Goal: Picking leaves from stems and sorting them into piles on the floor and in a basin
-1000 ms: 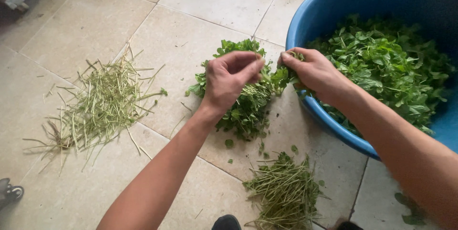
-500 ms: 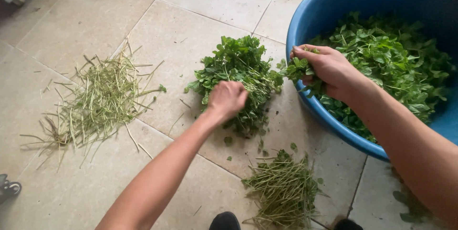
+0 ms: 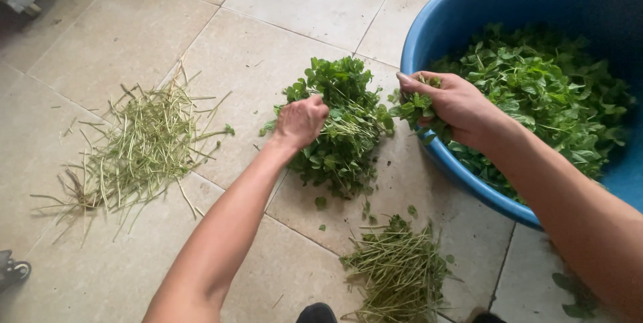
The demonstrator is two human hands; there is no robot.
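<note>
So my left hand has dropped onto the pile of leafy greens on the floor, fingers clenched into a fist around some sprigs. A second ago it was up by the right hand; now they're apart. Right fingers are grasping a small bunch of greens at the blue basin's rim. Bare stems lie well left of my fingers.
</note>
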